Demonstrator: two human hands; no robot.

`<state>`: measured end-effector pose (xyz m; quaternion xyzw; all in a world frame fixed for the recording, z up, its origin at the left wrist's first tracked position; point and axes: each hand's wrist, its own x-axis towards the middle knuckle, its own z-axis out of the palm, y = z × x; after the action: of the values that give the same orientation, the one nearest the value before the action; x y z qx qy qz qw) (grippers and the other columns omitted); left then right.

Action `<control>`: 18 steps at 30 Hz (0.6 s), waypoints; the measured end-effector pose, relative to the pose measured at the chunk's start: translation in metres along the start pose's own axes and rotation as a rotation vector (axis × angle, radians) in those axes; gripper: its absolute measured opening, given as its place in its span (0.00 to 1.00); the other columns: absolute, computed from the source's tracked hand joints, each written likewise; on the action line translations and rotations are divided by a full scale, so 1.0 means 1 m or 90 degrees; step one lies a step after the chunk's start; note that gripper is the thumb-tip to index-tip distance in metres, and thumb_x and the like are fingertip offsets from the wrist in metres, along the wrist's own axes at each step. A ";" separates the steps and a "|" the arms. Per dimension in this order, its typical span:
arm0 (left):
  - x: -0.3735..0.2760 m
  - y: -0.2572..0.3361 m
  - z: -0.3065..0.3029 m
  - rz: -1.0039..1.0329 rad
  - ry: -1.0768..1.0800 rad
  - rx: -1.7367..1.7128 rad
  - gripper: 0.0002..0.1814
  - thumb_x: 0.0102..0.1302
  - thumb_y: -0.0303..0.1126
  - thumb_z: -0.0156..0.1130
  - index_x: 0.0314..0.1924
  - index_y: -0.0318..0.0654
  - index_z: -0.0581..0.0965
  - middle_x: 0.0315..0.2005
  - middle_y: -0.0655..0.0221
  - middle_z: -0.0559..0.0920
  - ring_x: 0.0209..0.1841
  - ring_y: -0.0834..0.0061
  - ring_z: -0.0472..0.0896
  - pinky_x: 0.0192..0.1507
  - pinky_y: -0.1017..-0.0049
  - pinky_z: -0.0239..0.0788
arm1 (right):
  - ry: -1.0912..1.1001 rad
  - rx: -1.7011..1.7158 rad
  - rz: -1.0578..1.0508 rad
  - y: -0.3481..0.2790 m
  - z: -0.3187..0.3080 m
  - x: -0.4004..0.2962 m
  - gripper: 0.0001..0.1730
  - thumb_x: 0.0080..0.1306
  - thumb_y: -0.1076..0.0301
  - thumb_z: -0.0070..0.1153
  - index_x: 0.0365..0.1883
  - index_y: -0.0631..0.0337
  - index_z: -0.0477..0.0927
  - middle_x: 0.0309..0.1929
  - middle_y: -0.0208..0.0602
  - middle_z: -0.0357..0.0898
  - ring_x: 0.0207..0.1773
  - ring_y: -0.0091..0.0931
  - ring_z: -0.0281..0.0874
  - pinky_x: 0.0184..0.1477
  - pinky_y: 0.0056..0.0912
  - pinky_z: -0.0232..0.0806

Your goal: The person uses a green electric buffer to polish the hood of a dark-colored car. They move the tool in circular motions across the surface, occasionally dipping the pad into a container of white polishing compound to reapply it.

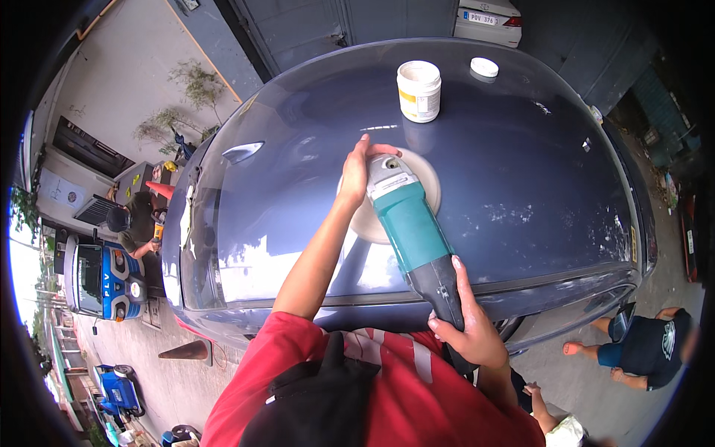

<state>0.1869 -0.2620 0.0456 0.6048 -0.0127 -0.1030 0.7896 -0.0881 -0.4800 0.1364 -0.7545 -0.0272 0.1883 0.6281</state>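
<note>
My right hand (pixel 473 329) grips the black rear handle of a green rotary polisher (pixel 410 226). Around the side of its grey metal gearhead curls my left hand (pixel 356 170), fingers over the front. Beneath the head, a wide whitish polishing pad (pixel 427 176) lies on the dark blue car roof (pixel 536 151). The tool hides part of the pad, and I cannot tell whether it is spinning. Beyond the pad stands an uncapped white plastic jar (pixel 419 92) with a yellow-banded label. Its likely lid, a white screw cap (pixel 484 67), lies farther right on the roof.
A shark-fin antenna (pixel 243 152) rises from the roof at left. Whitish smears mark the right part. Another person (pixel 134 220) holds a yellow power tool at the car's left end. A traffic cone (pixel 187 353) and a person in dark clothes (pixel 642 349) are on the pavement nearby.
</note>
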 end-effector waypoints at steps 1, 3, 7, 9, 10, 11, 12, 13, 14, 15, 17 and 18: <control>-0.014 0.001 -0.026 0.013 0.038 -0.016 0.35 0.81 0.51 0.34 0.42 0.28 0.84 0.39 0.56 0.87 0.40 0.67 0.85 0.51 0.69 0.78 | -0.045 -0.031 -0.023 0.001 0.005 0.007 0.57 0.66 0.66 0.62 0.82 0.61 0.36 0.74 0.64 0.63 0.70 0.49 0.71 0.70 0.39 0.62; -0.050 0.002 -0.078 0.024 0.087 -0.101 0.34 0.80 0.51 0.35 0.42 0.28 0.83 0.41 0.54 0.86 0.40 0.63 0.86 0.51 0.66 0.80 | -0.125 -0.072 -0.093 0.004 0.018 0.026 0.57 0.67 0.64 0.62 0.83 0.59 0.36 0.73 0.64 0.64 0.69 0.53 0.72 0.69 0.41 0.62; -0.138 0.006 -0.174 0.045 0.296 -0.120 0.35 0.80 0.53 0.36 0.43 0.29 0.83 0.42 0.53 0.86 0.43 0.62 0.86 0.53 0.65 0.79 | -0.327 -0.085 -0.108 0.004 0.054 0.064 0.57 0.68 0.59 0.60 0.83 0.52 0.34 0.47 0.67 0.81 0.42 0.56 0.82 0.51 0.52 0.70; -0.175 0.003 -0.212 0.041 0.393 -0.144 0.34 0.80 0.53 0.37 0.43 0.29 0.84 0.43 0.53 0.86 0.45 0.59 0.85 0.54 0.61 0.77 | -0.382 -0.149 -0.140 0.001 0.082 0.081 0.56 0.69 0.58 0.58 0.83 0.52 0.33 0.49 0.65 0.82 0.44 0.57 0.82 0.52 0.52 0.70; -0.192 0.000 -0.225 0.075 0.383 -0.140 0.34 0.80 0.53 0.38 0.43 0.29 0.84 0.43 0.53 0.86 0.45 0.58 0.85 0.55 0.61 0.77 | -0.410 -0.138 -0.160 -0.002 0.090 0.086 0.56 0.70 0.58 0.58 0.83 0.52 0.33 0.49 0.66 0.81 0.44 0.57 0.82 0.52 0.52 0.70; -0.203 -0.001 -0.235 0.065 0.439 -0.150 0.34 0.80 0.53 0.38 0.43 0.30 0.84 0.44 0.53 0.86 0.46 0.58 0.85 0.55 0.60 0.77 | -0.455 -0.151 -0.129 -0.004 0.096 0.091 0.56 0.70 0.57 0.58 0.83 0.52 0.32 0.49 0.66 0.81 0.44 0.57 0.82 0.52 0.53 0.69; -0.208 -0.001 -0.242 0.083 0.408 -0.153 0.34 0.80 0.53 0.38 0.43 0.30 0.84 0.43 0.53 0.86 0.46 0.58 0.85 0.55 0.60 0.77 | -0.497 -0.170 -0.097 -0.006 0.098 0.095 0.56 0.70 0.56 0.57 0.83 0.52 0.32 0.49 0.67 0.81 0.43 0.57 0.82 0.52 0.54 0.69; -0.214 -0.001 -0.245 0.073 0.419 -0.166 0.35 0.80 0.54 0.38 0.43 0.30 0.84 0.43 0.53 0.86 0.45 0.58 0.85 0.55 0.60 0.77 | -0.507 -0.175 -0.087 -0.006 0.100 0.097 0.56 0.70 0.56 0.57 0.83 0.52 0.32 0.51 0.68 0.80 0.45 0.58 0.81 0.53 0.53 0.69; -0.217 0.000 -0.244 0.048 0.447 -0.189 0.35 0.80 0.54 0.38 0.43 0.29 0.84 0.43 0.53 0.86 0.45 0.58 0.85 0.55 0.60 0.77 | -0.516 -0.185 -0.076 -0.006 0.099 0.099 0.56 0.70 0.55 0.57 0.83 0.52 0.32 0.54 0.68 0.79 0.47 0.58 0.81 0.55 0.53 0.69; -0.215 0.001 -0.240 0.054 0.416 -0.178 0.35 0.80 0.54 0.38 0.43 0.29 0.83 0.43 0.53 0.86 0.45 0.58 0.85 0.55 0.60 0.77 | -0.509 -0.172 -0.097 -0.005 0.098 0.099 0.56 0.70 0.54 0.57 0.83 0.53 0.32 0.56 0.69 0.77 0.49 0.59 0.80 0.56 0.52 0.69; -0.198 0.006 -0.222 0.036 0.387 -0.171 0.35 0.80 0.55 0.38 0.43 0.29 0.83 0.42 0.54 0.86 0.45 0.59 0.85 0.54 0.61 0.78 | -0.425 -0.127 -0.190 -0.002 0.089 0.094 0.57 0.70 0.55 0.58 0.83 0.53 0.32 0.59 0.69 0.76 0.55 0.56 0.80 0.60 0.50 0.68; -0.182 0.009 -0.208 0.028 0.368 -0.167 0.35 0.80 0.54 0.37 0.43 0.29 0.83 0.42 0.54 0.86 0.44 0.60 0.85 0.54 0.62 0.78 | -0.404 -0.079 -0.209 0.001 0.077 0.089 0.56 0.70 0.56 0.58 0.83 0.53 0.32 0.67 0.67 0.68 0.64 0.55 0.73 0.66 0.47 0.64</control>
<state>0.0400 -0.0289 0.0176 0.5015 0.2124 0.0893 0.8339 -0.0300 -0.3834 0.1027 -0.6808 -0.3531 0.3081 0.5630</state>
